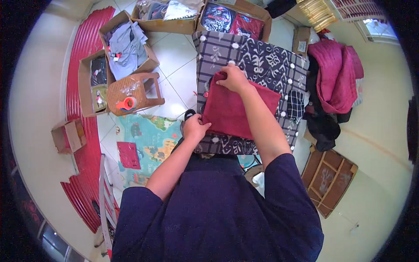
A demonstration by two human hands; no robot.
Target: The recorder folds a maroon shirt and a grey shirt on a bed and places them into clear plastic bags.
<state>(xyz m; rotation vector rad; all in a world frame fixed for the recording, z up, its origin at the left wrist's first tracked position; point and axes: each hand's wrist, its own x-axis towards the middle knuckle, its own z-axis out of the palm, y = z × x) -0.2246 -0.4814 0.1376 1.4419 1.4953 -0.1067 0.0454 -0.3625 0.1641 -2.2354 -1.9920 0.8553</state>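
Note:
A dark red folded cloth (239, 109) lies on a table covered with a grey and black patterned cloth (217, 49). My right hand (233, 78) pinches the cloth's far left corner, thumb and fingers closed on its edge. At the near left corner, my left hand (195, 128) rests with its thumb on the red cloth; its fingertips are partly hidden at the table's edge. A small red and white tag (206, 94) shows at the cloth's left edge. A black and white checked cloth (295, 104) lies to the right on the table.
Cardboard boxes with garments (127, 49) stand at the far left, and more boxes (170, 24) stand beyond the table. A brown stool (126, 88) holds an orange tape roll (130, 102). A packed red garment (129, 155) lies on the floor mat. Maroon bedding (334, 75) is at right.

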